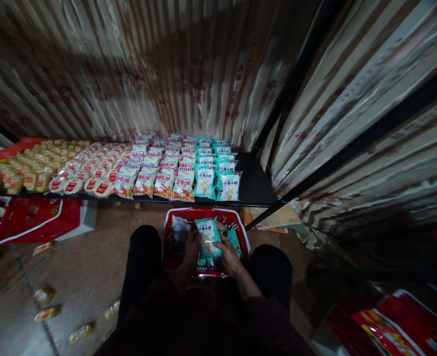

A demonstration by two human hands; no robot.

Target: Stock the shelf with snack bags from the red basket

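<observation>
Pinching teal pkt (208, 236) btwn fingers (221, 244), above basket (203, 211)

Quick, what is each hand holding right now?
Left hand: closed on the teal snack packet's left edge.
Right hand: closed on the same packet's right edge, above the red basket.

Dim, shadowed foreground, wide-angle warped edges
</observation>
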